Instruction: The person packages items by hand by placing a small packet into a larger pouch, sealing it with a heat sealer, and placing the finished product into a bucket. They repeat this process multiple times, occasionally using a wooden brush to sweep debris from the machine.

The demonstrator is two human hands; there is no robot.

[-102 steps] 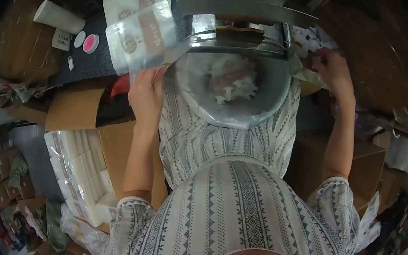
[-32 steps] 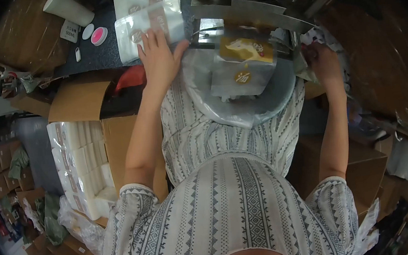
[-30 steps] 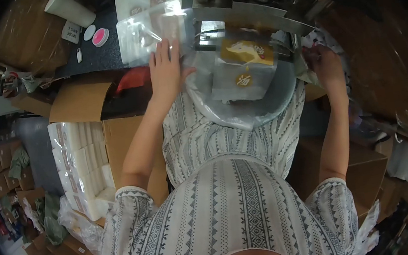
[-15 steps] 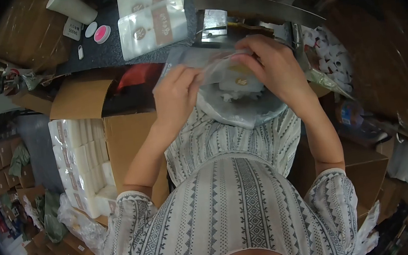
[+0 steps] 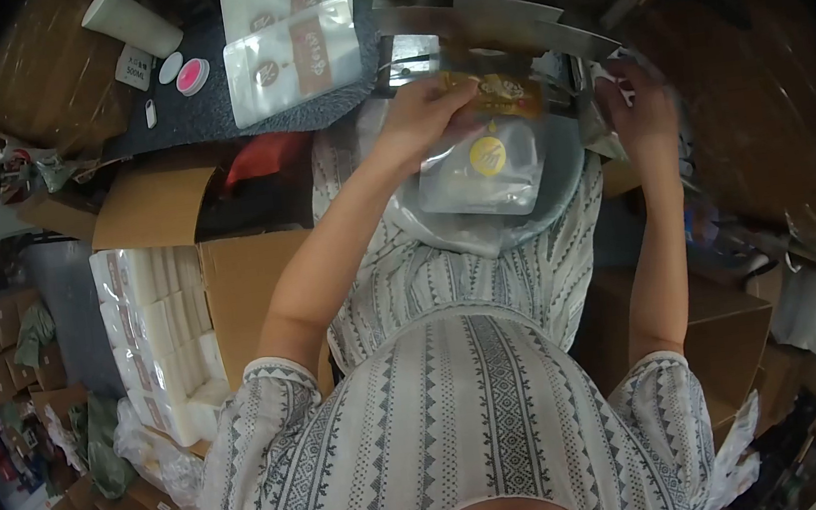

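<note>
My left hand (image 5: 428, 117) is closed on the upper left edge of a translucent pouch (image 5: 481, 184) with a round yellow emblem and a gold printed band across its top. The pouch hangs over a pale basin (image 5: 569, 181) lined with clear plastic, which rests on my lap. Out to the right, my right hand (image 5: 645, 112) hovers beside a silvery bag (image 5: 602, 140) with small white pieces near it. Its fingers are smeared by motion, so I cannot make out whether they hold anything.
Pouches with brown labels (image 5: 293, 61) lie on the dark mat, along with a white cup (image 5: 130, 23) and a small pink tub (image 5: 193, 76). An open carton (image 5: 261, 292) on the left holds stacked white packs (image 5: 159, 324). A metal machine edge (image 5: 512, 16) borders the back.
My right hand has left the plastic and swung right toward the silvery bag. My left hand has moved right and up; the pouch with the yellow emblem now shows upright above the basin.
</note>
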